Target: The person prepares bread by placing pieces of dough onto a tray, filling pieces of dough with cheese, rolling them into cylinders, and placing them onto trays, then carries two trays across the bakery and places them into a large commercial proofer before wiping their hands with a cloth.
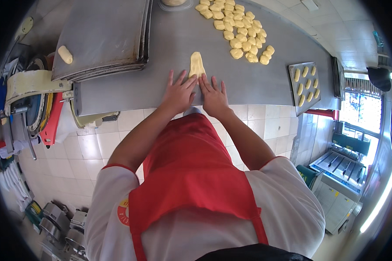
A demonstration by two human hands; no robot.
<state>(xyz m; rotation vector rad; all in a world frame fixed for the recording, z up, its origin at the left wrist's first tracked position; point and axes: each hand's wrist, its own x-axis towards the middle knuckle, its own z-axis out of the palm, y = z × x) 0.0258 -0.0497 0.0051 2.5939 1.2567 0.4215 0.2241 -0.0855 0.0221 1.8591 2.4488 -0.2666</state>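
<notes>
A flattened, elongated piece of yellow dough (197, 63) lies on the grey metal table (170, 93), its narrower end pointing away from me. My left hand (178, 92) and my right hand (214, 95) rest at its near end, close together. Fingers of both hands are stretched out, with some fingertips touching the dough and the others spread on or just over the table. Neither hand grips anything. The dough's near edge is partly hidden under my fingertips.
Many dough pieces (244, 32) cluster at the far right of the table. Stacked baking trays (104, 30) stand at the left, one dough roll (65, 55) on top. A tray (311, 89) of shaped rolls sits at the right end. A plastic tub (175, 6) is at the far edge.
</notes>
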